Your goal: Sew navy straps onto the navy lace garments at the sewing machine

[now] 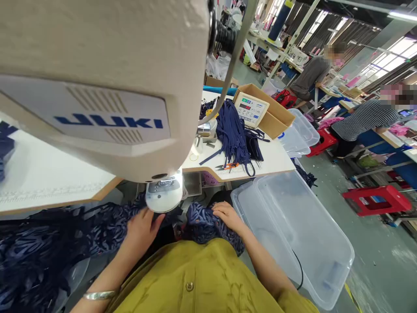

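My left hand (141,229) is under the rounded end of the sewing machine arm (164,193), closed on dark navy fabric. Its thumb points right, and the machine end partly covers its fingertips. To the right, my right hand (228,216) is closed over the edge of a bunched navy-and-blue patterned garment piece (200,221) in my lap. The pale machine head (107,39), marked JUKI, fills the upper left. More patterned fabric (107,230) trails leftward from my left hand into a large dark heap (32,256).
Navy straps (231,130) lie on the white table (273,160) beside orange-handled snips (228,166), a control panel (250,108) and a cardboard box (276,113). Clear plastic bins (312,226) stand at my right. Two people work farther right, near red stools (376,200).
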`<state>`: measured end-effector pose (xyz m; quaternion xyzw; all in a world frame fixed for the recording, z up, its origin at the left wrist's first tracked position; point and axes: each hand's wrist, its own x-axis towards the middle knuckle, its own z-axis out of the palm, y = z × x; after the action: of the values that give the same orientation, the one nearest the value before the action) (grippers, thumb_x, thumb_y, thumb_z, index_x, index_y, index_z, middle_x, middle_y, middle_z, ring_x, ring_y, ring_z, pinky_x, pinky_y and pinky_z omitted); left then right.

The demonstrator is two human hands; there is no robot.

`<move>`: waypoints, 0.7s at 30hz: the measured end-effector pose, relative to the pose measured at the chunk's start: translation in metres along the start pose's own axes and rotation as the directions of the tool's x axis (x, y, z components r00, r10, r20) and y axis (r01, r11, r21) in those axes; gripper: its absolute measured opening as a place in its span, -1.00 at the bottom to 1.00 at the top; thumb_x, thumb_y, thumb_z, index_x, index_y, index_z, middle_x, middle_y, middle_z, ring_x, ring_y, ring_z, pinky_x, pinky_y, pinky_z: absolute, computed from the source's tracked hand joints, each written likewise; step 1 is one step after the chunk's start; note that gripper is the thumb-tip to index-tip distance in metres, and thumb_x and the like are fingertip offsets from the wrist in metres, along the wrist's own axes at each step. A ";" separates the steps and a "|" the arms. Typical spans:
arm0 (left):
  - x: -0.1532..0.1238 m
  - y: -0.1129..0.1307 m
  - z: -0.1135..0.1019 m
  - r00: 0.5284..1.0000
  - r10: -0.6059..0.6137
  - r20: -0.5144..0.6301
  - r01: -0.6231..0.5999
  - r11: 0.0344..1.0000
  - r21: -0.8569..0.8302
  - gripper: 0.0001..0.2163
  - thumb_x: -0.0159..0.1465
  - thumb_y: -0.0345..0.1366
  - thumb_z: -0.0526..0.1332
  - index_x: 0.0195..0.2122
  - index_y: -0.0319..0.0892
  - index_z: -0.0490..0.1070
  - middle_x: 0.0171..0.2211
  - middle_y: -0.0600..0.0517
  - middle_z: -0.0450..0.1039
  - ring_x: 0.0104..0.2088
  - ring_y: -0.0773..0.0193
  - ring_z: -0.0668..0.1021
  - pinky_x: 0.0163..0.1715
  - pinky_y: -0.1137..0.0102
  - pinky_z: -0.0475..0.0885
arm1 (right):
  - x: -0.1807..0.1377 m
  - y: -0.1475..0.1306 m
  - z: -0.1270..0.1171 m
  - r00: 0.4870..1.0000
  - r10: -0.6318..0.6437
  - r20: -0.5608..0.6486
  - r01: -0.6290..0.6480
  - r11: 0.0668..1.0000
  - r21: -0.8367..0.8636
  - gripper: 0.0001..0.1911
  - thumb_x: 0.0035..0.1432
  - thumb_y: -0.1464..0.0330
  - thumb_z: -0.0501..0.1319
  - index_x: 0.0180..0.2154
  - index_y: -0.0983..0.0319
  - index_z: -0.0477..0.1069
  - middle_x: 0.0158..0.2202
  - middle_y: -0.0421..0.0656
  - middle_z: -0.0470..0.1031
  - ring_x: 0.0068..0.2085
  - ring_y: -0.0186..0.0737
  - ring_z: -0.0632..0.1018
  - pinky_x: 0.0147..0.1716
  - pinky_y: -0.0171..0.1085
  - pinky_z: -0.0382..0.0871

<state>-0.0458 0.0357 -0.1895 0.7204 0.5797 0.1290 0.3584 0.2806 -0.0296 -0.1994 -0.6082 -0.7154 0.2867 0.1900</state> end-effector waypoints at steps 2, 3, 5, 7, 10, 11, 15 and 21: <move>0.000 0.020 0.012 0.967 0.052 0.251 -0.016 0.990 -0.141 -0.53 0.33 0.04 -0.10 -0.01 -0.17 0.37 -0.01 -0.13 0.45 0.03 0.04 0.46 0.04 0.14 0.35 | -0.003 0.001 -0.013 0.999 -0.033 -0.029 0.033 0.999 0.015 -0.72 0.33 0.27 0.07 -0.24 0.22 0.53 -0.20 -0.08 0.57 -0.08 -0.21 0.52 0.00 -0.19 0.31; -0.001 0.029 0.021 0.926 0.075 0.369 0.000 0.980 -0.200 -0.55 0.34 0.04 -0.10 -0.05 -0.16 0.40 -0.09 -0.08 0.49 -0.07 0.13 0.52 -0.04 0.20 0.42 | -0.003 0.001 -0.016 0.998 -0.055 -0.030 0.056 0.998 0.020 -0.73 0.32 0.27 0.08 -0.24 0.22 0.53 -0.23 -0.09 0.58 -0.10 -0.22 0.53 -0.03 -0.22 0.34; -0.003 0.044 0.042 0.829 0.099 0.551 0.061 0.962 -0.265 -0.62 0.34 -0.01 0.01 -0.08 -0.21 0.39 -0.16 -0.04 0.49 -0.20 0.24 0.55 -0.17 0.23 0.48 | -0.004 -0.002 -0.012 0.995 -0.103 -0.011 0.103 0.994 0.029 -0.78 0.28 0.27 0.15 -0.26 0.20 0.55 -0.25 -0.13 0.59 -0.12 -0.25 0.54 -0.05 -0.26 0.36; -0.005 0.053 0.061 0.751 0.102 0.653 0.111 0.954 -0.277 -0.67 0.31 -0.08 0.12 -0.08 -0.23 0.38 -0.16 -0.02 0.47 -0.22 0.26 0.54 -0.21 0.23 0.49 | -0.004 -0.005 0.000 0.992 -0.128 -0.002 0.128 0.991 0.024 -0.81 0.24 0.28 0.20 -0.29 0.20 0.56 -0.23 -0.14 0.60 -0.10 -0.25 0.54 -0.03 -0.26 0.38; -0.004 0.056 0.074 0.705 0.101 0.702 0.150 0.946 -0.287 -0.68 0.29 -0.12 0.16 -0.05 -0.22 0.37 -0.09 -0.03 0.43 -0.15 0.19 0.52 -0.16 0.19 0.47 | -0.011 -0.009 0.018 0.993 -0.107 -0.057 0.107 0.994 -0.011 -0.81 0.24 0.31 0.21 -0.31 0.23 0.57 -0.15 -0.05 0.59 -0.02 -0.16 0.52 0.04 -0.14 0.35; -0.004 0.056 0.075 0.699 0.104 0.707 0.164 0.940 -0.300 -0.68 0.29 -0.12 0.17 -0.04 -0.22 0.36 -0.07 -0.03 0.42 -0.13 0.18 0.51 -0.15 0.18 0.47 | -0.015 -0.010 0.021 0.992 -0.094 -0.088 0.093 0.995 -0.023 -0.80 0.25 0.31 0.20 -0.30 0.25 0.57 -0.14 -0.02 0.59 0.00 -0.13 0.51 0.07 -0.07 0.32; -0.004 0.063 0.067 0.671 0.138 0.729 0.275 0.867 -0.417 -0.68 0.29 -0.11 0.17 -0.04 -0.22 0.36 -0.06 -0.03 0.42 -0.11 0.17 0.51 -0.13 0.16 0.46 | -0.034 -0.027 0.006 0.983 -0.110 -0.146 0.107 0.994 -0.029 -0.79 0.25 0.27 0.19 -0.27 0.24 0.55 -0.19 -0.05 0.60 -0.01 -0.16 0.50 0.07 -0.07 0.30; -0.010 0.105 0.058 0.744 0.176 0.644 0.431 0.611 -0.665 -0.51 0.25 0.12 0.08 -0.08 -0.22 0.38 -0.20 -0.08 0.49 -0.20 0.22 0.55 -0.17 0.26 0.47 | -0.046 -0.104 -0.058 0.908 -0.416 -0.050 0.418 0.907 0.055 -0.75 0.26 0.18 0.15 -0.24 0.18 0.49 -0.19 -0.16 0.59 -0.03 -0.25 0.51 -0.01 -0.22 0.33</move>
<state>0.0640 -0.0022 -0.1582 0.4402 0.3534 0.0792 0.8216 0.2458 -0.0738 -0.0850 -0.4400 -0.8156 0.2511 0.2795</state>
